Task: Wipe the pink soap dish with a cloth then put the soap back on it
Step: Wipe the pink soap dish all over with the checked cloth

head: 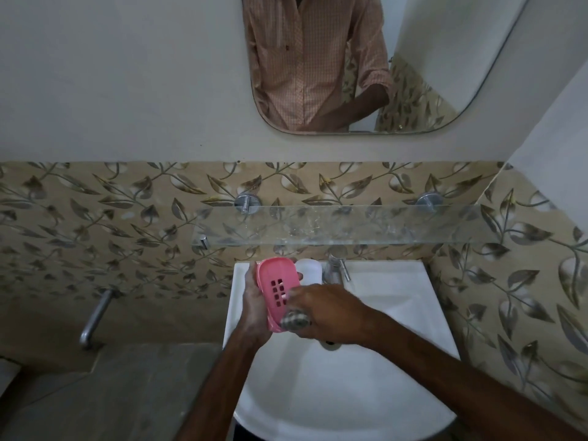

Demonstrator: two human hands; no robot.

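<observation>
My left hand (253, 305) grips the pink soap dish (275, 283) from its left side and holds it tilted above the white sink (397, 297). The dish has several rectangular drain slots in its floor. My right hand (324, 311) holds a bunched checked cloth (296, 320) against the near end of the dish. A white bar of soap (308, 271) lies on the sink's back ledge, just behind the dish and left of the tap.
A chrome tap (335, 268) stands at the back of the sink. A glass shelf (350, 226) juts out above it, under a wall mirror (366, 65). A second chrome tap (95, 318) sticks out of the tiled wall at the left.
</observation>
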